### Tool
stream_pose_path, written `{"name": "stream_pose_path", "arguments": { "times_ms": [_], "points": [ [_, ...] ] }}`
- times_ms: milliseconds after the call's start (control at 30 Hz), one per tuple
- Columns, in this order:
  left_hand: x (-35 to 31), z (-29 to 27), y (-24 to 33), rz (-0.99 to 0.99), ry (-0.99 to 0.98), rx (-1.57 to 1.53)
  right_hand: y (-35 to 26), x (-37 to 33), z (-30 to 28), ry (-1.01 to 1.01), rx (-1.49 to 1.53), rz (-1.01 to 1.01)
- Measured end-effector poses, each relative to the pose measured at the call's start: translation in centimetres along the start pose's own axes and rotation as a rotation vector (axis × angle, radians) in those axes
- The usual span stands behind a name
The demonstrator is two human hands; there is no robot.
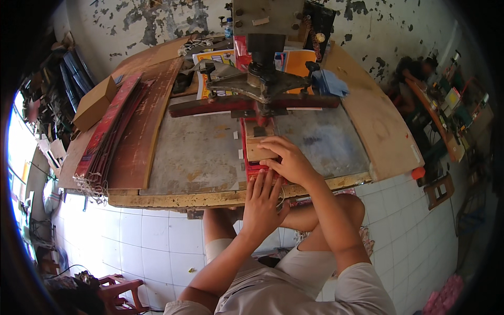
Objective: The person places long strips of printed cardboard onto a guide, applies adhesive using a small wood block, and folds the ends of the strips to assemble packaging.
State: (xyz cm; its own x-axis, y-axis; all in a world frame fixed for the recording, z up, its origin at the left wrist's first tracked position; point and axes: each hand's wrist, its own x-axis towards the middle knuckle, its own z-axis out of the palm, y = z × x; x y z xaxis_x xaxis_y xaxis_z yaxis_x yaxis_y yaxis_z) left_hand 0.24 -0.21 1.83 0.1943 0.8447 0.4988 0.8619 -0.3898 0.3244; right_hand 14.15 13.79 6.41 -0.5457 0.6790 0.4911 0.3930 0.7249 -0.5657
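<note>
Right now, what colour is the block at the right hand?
The block is light tan; the head view shows it best.

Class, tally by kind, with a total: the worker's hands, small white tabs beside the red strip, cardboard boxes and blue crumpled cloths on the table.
Left hand and right hand: 2
White tabs: 2
Cardboard box: 1
Blue cloth: 1
Total: 6

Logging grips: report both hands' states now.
Left hand: open, extended over the red piece.
Right hand: on the wooden block; whether gripping it cannot be told.
</note>
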Motion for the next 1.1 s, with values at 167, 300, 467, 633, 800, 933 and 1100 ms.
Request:
{"name": "stream_pose_path", "arguments": {
  "times_ms": [167,300,467,633,800,933,1100],
  "points": [
    [0.08,0.09,0.05,0.002,0.001,-0.012,-0.23,-0.27,-0.08,0.044,-0.003,-0.028],
    [0.02,0.00,-0.02,-0.010,0.000,-0.019,-0.05,-0.39,-0.16,0.094,-0.112,-0.122],
    [0.00,-0.01,0.11,-0.024,-0.017,-0.028,0.12,-0.05,-0.19,0.097,-0.077,-0.112],
    [-0.05,0.09,0.00,-0.024,-0.021,-0.038,0.35,0.29,-0.13,0.102,-0.088,-0.100],
    [-0.06,0.19,-0.09,-0.027,-0.031,-0.033,0.14,0.43,-0.15,0.115,-0.110,-0.103],
    [0.01,0.17,-0.07,-0.032,-0.035,-0.024,0.17,0.35,-0.10,0.128,-0.130,-0.095],
    [0.03,0.07,-0.04,-0.031,-0.038,-0.019,0.13,0.04,-0.13,0.144,-0.150,-0.076]
  ]
}}
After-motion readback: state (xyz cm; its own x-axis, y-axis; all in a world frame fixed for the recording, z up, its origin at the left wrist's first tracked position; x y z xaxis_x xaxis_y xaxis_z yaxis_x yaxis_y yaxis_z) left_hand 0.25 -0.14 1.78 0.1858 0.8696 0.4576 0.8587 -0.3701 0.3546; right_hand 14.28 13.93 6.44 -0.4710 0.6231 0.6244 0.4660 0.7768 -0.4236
